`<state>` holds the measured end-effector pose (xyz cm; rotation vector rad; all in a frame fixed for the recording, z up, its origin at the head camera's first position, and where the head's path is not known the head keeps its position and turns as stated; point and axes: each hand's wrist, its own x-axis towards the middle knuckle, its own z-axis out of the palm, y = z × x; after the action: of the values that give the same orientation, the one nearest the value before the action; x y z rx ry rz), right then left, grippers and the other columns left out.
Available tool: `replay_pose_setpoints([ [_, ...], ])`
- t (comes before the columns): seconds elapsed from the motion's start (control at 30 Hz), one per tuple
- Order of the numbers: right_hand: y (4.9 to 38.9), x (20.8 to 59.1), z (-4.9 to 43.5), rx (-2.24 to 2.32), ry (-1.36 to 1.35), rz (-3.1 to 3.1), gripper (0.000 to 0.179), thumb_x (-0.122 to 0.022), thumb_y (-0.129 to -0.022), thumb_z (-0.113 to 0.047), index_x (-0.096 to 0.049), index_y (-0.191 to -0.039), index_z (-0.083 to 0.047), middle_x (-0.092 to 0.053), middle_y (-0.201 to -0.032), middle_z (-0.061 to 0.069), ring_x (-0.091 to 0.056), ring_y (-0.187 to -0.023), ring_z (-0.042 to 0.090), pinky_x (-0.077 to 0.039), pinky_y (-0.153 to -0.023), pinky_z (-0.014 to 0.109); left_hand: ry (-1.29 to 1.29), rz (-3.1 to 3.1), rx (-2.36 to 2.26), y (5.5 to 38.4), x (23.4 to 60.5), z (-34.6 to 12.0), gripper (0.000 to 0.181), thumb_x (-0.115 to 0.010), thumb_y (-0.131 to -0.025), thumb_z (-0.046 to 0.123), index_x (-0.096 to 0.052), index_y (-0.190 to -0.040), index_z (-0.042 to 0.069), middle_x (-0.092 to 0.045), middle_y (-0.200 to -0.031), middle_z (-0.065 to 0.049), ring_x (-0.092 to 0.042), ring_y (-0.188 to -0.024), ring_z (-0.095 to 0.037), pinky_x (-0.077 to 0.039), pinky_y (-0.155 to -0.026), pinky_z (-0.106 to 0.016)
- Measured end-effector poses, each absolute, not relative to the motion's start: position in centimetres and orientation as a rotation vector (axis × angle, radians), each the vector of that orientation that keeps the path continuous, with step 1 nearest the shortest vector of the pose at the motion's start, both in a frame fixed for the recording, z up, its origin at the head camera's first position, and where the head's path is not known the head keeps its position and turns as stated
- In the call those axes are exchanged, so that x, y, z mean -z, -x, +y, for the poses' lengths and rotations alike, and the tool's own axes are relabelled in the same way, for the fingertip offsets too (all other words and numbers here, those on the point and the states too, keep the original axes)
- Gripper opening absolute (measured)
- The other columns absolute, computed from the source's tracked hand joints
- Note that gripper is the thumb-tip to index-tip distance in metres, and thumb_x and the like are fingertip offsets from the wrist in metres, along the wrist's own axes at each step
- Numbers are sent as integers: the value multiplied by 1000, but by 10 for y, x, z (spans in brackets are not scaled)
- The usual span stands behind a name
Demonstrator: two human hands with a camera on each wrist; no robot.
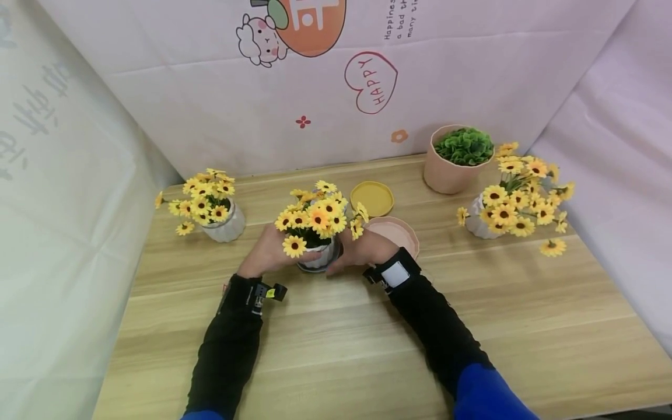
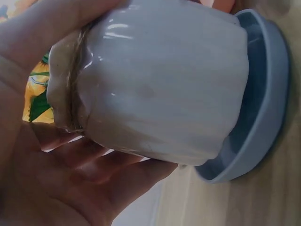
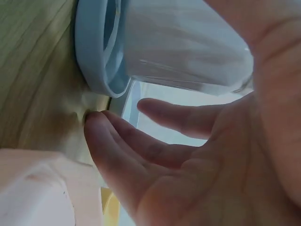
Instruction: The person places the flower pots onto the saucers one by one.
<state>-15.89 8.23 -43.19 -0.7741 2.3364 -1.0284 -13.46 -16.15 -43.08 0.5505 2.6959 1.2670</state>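
A white ceramic pot point(image 1: 321, 256) of yellow artificial daisies point(image 1: 318, 219) stands at the middle of the table. My left hand point(image 1: 270, 251) grips it from the left, thumb on one side and fingers round the other in the left wrist view. Under the pot lies a blue-grey saucer point(image 2: 278, 94); the pot looks slightly tilted in it. On the right, my right hand point(image 1: 366, 247) is beside the pot with loosely bent, spread fingers point(image 3: 181, 117). Space shows between those fingers and the pot point(image 3: 183, 47); whether its thumb touches is unclear.
A pink saucer point(image 1: 403, 232) lies partly behind my right hand, with a yellow saucer point(image 1: 373, 199) farther back. Another white daisy pot point(image 1: 227, 226) stands left, and one more point(image 1: 479, 220) stands right. A pink pot point(image 1: 446, 172) with green foliage point(image 1: 464, 147) is near the back wall.
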Motion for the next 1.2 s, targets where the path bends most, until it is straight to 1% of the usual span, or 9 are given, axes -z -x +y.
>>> replay_pose_setpoints([
  [0.03,159,432,82,1086,829,2319,128,-99,-74,-23,-12,-169,-13,-22,-174,12,-29,-157,22,-23,-133,43,-559,2683,-1271,135,432,-161,96,-97,-73,41,-51,-154,18,-61,-151,-8,-59,-139,-28,-49,-117,-48],
  [0.1,159,431,81,1129,932,2306,127,-99,-73,-18,-16,-168,-13,-21,-175,10,-18,-163,25,-14,-136,47,-564,2671,-1272,136,435,-160,95,-97,-74,40,-51,-154,17,-61,-151,-7,-60,-139,-27,-49,-118,-47],
  [0.33,158,428,77,1035,1054,2374,127,-99,-73,-23,-14,-167,-8,-19,-174,16,-17,-163,32,-13,-136,50,-587,2697,-1250,138,440,-162,93,-97,-74,34,-51,-152,13,-63,-148,-9,-60,-137,-27,-49,-118,-46],
  [0.47,155,426,75,1015,1063,2353,130,-97,-77,-23,-5,-166,-6,-11,-175,21,-12,-163,35,-12,-136,50,-599,2707,-1215,137,439,-163,92,-96,-76,36,-52,-153,13,-62,-150,-10,-60,-138,-29,-49,-118,-47],
  [0.63,152,426,71,1073,1109,2270,134,-95,-78,-13,9,-162,0,-4,-173,28,-9,-163,40,-11,-136,53,-606,2732,-1109,132,437,-162,79,-88,-85,33,-53,-151,5,-62,-147,-17,-61,-135,-34,-52,-114,-51],
  [0.8,147,431,67,1035,1050,2312,128,-94,-79,-14,0,-166,-4,-7,-175,23,-12,-163,36,-12,-136,52,-552,2664,-1186,118,440,-154,80,-85,-89,27,-46,-157,9,-55,-156,-14,-52,-145,-34,-44,-122,-53],
  [0.93,141,433,65,873,942,2418,114,-94,-81,-24,-20,-165,-1,-28,-170,23,-40,-152,33,-33,-130,46,-499,2645,-1286,103,445,-147,84,-90,-84,18,-48,-156,12,-55,-156,-12,-52,-146,-32,-41,-124,-51],
  [1.03,137,433,62,727,858,2492,96,-91,-84,-30,-39,-156,7,-48,-154,30,-61,-129,34,-53,-112,45,-512,2698,-1307,96,447,-143,77,-92,-79,12,-57,-147,8,-64,-145,-12,-60,-137,-32,-47,-120,-49],
  [1.2,134,432,54,619,913,2607,84,-91,-83,-31,-51,-144,11,-60,-141,32,-68,-121,37,-60,-101,47,-506,2803,-1302,88,449,-141,79,-92,-77,11,-55,-146,3,-65,-144,-16,-59,-138,-34,-46,-120,-51],
])
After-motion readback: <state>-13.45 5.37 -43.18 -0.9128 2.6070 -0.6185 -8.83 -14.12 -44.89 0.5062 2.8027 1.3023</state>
